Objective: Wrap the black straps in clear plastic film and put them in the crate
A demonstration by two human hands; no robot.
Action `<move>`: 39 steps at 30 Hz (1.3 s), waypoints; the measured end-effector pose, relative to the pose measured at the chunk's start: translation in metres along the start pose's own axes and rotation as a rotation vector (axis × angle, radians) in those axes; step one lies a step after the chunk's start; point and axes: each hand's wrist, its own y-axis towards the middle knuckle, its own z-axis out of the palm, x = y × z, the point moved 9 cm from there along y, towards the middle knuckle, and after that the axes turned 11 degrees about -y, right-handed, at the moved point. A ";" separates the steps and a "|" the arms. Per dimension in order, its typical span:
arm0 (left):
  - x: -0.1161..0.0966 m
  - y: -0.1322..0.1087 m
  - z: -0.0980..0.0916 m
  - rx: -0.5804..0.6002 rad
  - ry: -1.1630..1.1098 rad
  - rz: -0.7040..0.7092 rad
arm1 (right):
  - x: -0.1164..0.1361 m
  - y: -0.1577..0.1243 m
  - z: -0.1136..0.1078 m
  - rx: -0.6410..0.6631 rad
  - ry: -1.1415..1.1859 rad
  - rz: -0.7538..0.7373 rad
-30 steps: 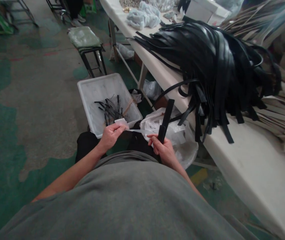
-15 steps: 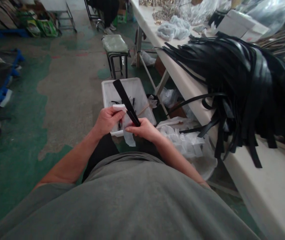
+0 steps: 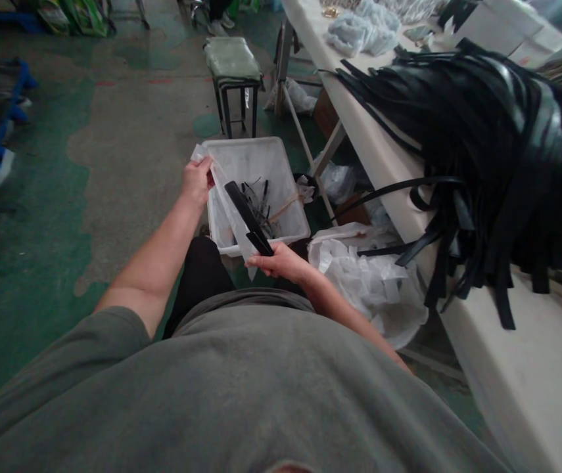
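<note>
My right hand (image 3: 281,263) is closed around a black strap (image 3: 247,215) that points up and left over a white plastic bin (image 3: 281,164). My left hand (image 3: 196,180) is stretched out to the bin's left rim and pinches the end of a thin whitish film strip (image 3: 226,203) that runs back down to the strap. Black offcuts (image 3: 259,205) lie in the bin. A big pile of black straps (image 3: 463,131) lies on the white table (image 3: 507,368) to my right, with ends hanging over its edge.
A bag of white paper scraps (image 3: 364,276) sits between the bin and the table. A small stool (image 3: 234,69) stands on the green and grey floor beyond the bin. Pale blue plastic (image 3: 359,29) and white boxes (image 3: 502,26) lie farther along the table.
My left hand has moved up and to the left, away from my right hand, drawing the whitish film off the black strap. The right hand has stayed near my lap with the strap.
</note>
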 end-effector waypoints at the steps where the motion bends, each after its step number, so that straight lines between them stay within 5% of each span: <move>1: 0.015 -0.005 -0.007 -0.032 0.010 -0.075 | -0.001 0.000 -0.004 -0.025 0.022 0.002; 3: 0.050 -0.032 -0.015 -0.017 0.064 -0.299 | -0.003 0.000 -0.017 -0.119 0.068 0.021; 6: 0.094 -0.110 -0.011 0.242 0.172 -0.635 | -0.011 0.004 -0.037 -0.274 0.133 0.057; 9: 0.100 -0.175 0.001 0.511 0.224 -0.584 | -0.020 0.011 -0.048 -0.333 0.171 0.065; 12: 0.092 -0.204 0.007 0.576 0.331 -0.415 | -0.026 0.018 -0.050 -0.333 0.157 0.054; 26: 0.059 -0.198 0.021 0.596 0.771 -0.047 | -0.030 0.017 -0.047 -0.319 0.061 0.068; 32: 0.086 -0.213 0.021 0.694 0.528 -0.374 | -0.028 0.018 -0.049 -0.329 0.074 0.076; 39: 0.107 -0.217 0.018 0.599 0.346 -0.512 | -0.028 0.028 -0.046 -0.316 0.118 0.040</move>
